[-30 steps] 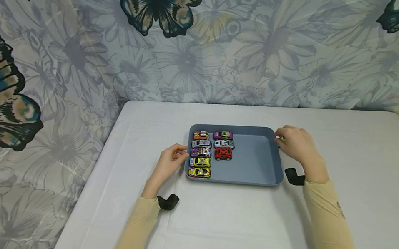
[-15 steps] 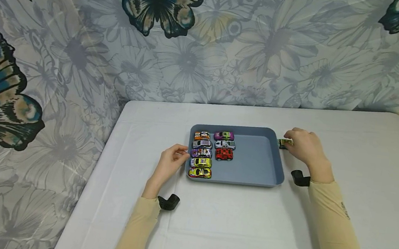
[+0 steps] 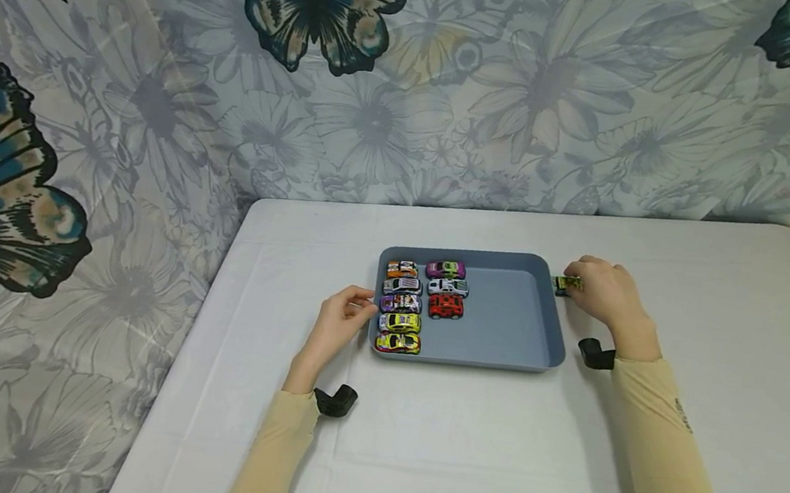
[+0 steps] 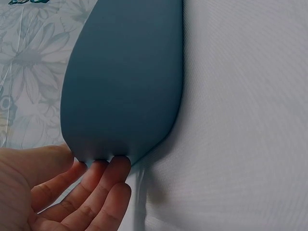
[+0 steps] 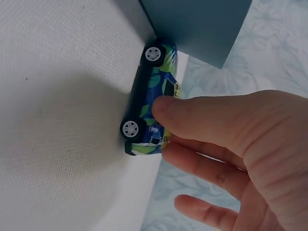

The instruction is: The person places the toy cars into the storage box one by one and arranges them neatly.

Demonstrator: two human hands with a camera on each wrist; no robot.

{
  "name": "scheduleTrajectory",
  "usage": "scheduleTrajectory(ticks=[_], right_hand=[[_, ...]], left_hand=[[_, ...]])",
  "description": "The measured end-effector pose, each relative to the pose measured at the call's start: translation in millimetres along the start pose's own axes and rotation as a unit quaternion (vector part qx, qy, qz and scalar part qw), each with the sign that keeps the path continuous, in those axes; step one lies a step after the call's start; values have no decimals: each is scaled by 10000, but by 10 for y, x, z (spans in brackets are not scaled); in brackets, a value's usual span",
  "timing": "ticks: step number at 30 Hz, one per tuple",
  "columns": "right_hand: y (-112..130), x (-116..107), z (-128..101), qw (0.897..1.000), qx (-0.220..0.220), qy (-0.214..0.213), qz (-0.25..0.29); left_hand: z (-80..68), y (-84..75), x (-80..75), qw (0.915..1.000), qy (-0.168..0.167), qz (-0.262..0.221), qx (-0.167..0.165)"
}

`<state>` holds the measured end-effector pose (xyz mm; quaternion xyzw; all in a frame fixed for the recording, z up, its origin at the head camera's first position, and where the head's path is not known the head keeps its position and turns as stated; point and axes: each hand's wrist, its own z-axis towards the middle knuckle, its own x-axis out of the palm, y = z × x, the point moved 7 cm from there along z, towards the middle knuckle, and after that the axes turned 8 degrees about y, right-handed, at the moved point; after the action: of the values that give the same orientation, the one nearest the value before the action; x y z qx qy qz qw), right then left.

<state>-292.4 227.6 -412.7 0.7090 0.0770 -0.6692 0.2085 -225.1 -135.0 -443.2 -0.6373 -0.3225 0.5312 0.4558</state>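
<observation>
A: White cloth over the table (image 3: 457,455), butterfly-print drape (image 3: 159,99) behind. Entry begins at the fingers. Right hand (image 3: 602,295): what is recorded?

B: The thumb and first fingers (image 5: 192,115) are pinched on a small toy car (image 5: 151,98), green and blue with white wheels. The remaining fingers are left loosely spread below it. The car is set on its wheels on the cloth, outside the tray, just beside the tray's far right corner (image 5: 197,29); contact with the wall cannot be told.

A: Left hand (image 3: 335,326)?

B: The fingertips (image 4: 113,166) are pressed against the outer wall of the blue-grey tray (image 4: 125,82) at its left side; the fingers are held close together and nearly straight. Nothing is gripped.

A: Outward from the hands?

B: Eight toy cars (image 3: 402,306) are seen lined up in two columns in the left part of the tray (image 3: 505,319); its right part is bare. Black wrist straps (image 3: 594,354) are noted on both long beige sleeves.

A: Handling of the pinched car, as judged?

B: It is judged light, rigid and hard-shelled, probably smooth enough to slip. Free-rolling wheels are assumed, so drift on the cloth is expected if it is only pushed. A hold across the two body sides, roof between the fingers, is judged soundest; the wheels are best avoided.
</observation>
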Motion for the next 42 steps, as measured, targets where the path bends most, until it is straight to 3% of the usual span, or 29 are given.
scheduleTrajectory(ticks=[5,10,16,23,33,42], right_hand=[[-7,10,-3,10000,-44,22,79],[-6,9,-14,9999,-90,25,115],[-14,1,-25,9999,-98,38,47],[-40,-54,-48,10000,-69,43,-14],[-36,-220,-146,9998,16,-179,-128],[183,-426,-227,9986,-138,-447,-229]], left_hand=[[-97,-256,-17,9999,24,98,52],[-125,-295,-15,9999,21,111,41],[-109,-263,-5,9999,68,80,30],[39,127,15,10000,-51,10,-36],[34,137,21,9999,-58,91,-95],[42,137,17,9998,-93,102,-119]])
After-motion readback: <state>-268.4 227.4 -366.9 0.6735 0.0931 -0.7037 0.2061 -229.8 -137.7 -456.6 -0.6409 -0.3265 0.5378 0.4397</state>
